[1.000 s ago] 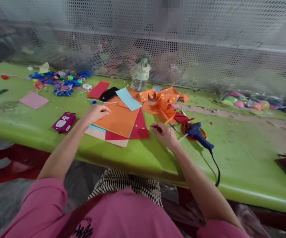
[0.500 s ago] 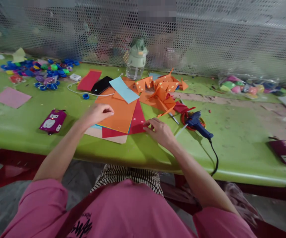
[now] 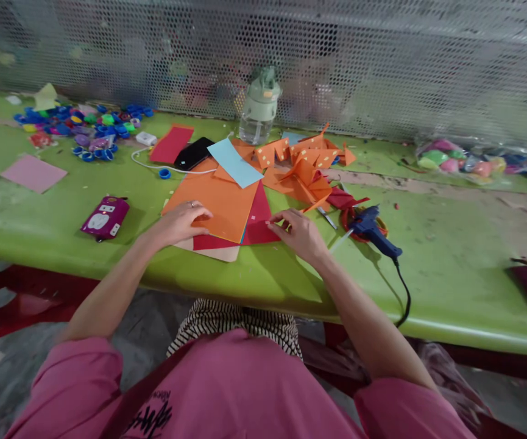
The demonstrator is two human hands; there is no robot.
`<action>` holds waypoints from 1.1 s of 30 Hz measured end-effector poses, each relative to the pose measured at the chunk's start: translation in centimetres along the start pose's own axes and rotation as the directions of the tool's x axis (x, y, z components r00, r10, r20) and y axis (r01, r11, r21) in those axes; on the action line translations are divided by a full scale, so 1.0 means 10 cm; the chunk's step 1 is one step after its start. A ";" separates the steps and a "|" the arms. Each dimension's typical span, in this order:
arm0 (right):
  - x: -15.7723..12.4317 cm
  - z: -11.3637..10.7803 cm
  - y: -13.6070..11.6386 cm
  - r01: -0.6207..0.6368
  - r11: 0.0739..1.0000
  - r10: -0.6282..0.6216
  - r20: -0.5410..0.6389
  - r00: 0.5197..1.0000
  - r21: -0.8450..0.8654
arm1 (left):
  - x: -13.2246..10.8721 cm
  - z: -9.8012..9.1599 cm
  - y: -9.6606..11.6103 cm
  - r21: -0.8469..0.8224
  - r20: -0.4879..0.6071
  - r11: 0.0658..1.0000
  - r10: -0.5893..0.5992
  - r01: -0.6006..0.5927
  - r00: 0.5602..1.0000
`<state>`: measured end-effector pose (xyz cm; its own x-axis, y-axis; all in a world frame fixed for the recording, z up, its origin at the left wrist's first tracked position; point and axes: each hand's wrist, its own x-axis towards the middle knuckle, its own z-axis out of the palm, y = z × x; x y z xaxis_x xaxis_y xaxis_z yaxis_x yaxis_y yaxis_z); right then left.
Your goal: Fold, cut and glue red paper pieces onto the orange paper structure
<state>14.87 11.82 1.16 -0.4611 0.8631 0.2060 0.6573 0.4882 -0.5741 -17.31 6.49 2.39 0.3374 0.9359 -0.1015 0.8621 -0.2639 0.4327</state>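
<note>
My left hand (image 3: 181,223) lies over the lower left edge of an orange paper sheet (image 3: 217,207). Its fingers stretch forward, with the thumb apart below. Under the orange sheet are a red sheet (image 3: 263,204) and a pale sheet (image 3: 224,252), both partly covered. At the red sheet's right corner, my right hand (image 3: 302,236) is curled, thumb and forefinger brought together beside a tiny pale square (image 3: 267,222). Whatever sits between those fingertips is too small to make out. A light blue paper strip (image 3: 236,162) rests across the top of the orange sheet.
Folded orange paper shapes (image 3: 306,174) and a blue glue gun (image 3: 373,228) with its cord lie to the right. Behind stand a water bottle (image 3: 259,110) and a mesh panel. A phone (image 3: 194,153), purple box (image 3: 105,217) and small colourful caps (image 3: 80,125) are leftward.
My left hand has come down and nearer onto the orange sheet's lower left, its fingers straightening from a curl. My right hand stays by the red corner. The whole view has shifted slightly.
</note>
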 end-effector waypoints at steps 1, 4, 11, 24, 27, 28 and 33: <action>-0.01 0.02 0.02 0.014 1.000 -0.014 -0.025 1.000 0.024 | 0.01 0.00 -0.01 -0.001 -0.008 1.000 0.016 -0.016 1.000; -0.05 0.08 0.05 0.035 0.997 -0.030 -0.066 0.997 0.068 | 0.02 0.00 -0.02 -0.002 -0.018 0.998 0.061 -0.061 0.998; -0.09 0.12 0.04 0.021 0.996 -0.014 -0.076 0.997 0.083 | 0.04 -0.05 0.01 -0.050 -0.001 0.999 -0.012 0.012 1.000; -0.10 0.05 0.10 0.075 0.996 -0.076 0.009 0.997 0.038 | 0.04 0.00 -0.02 0.030 -0.002 0.994 0.105 -0.105 0.995; -0.10 0.04 0.12 0.168 0.984 -0.162 0.087 0.983 -0.059 | 0.01 0.00 0.00 0.024 -0.006 0.994 0.105 -0.105 0.994; -0.09 0.04 0.12 0.184 0.979 -0.175 0.104 0.979 -0.085 | 0.00 0.01 0.02 0.025 -0.005 0.994 0.103 -0.103 0.995; -0.09 0.01 0.11 0.258 0.953 -0.229 0.181 0.957 -0.159 | 0.05 0.06 0.17 0.053 -0.018 0.992 0.111 -0.110 0.994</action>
<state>15.94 11.57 0.25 -0.6992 0.6905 0.1854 0.6022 0.7085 -0.3679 -15.40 6.35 2.53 0.4245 0.9047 -0.0369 0.8385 -0.3774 0.3929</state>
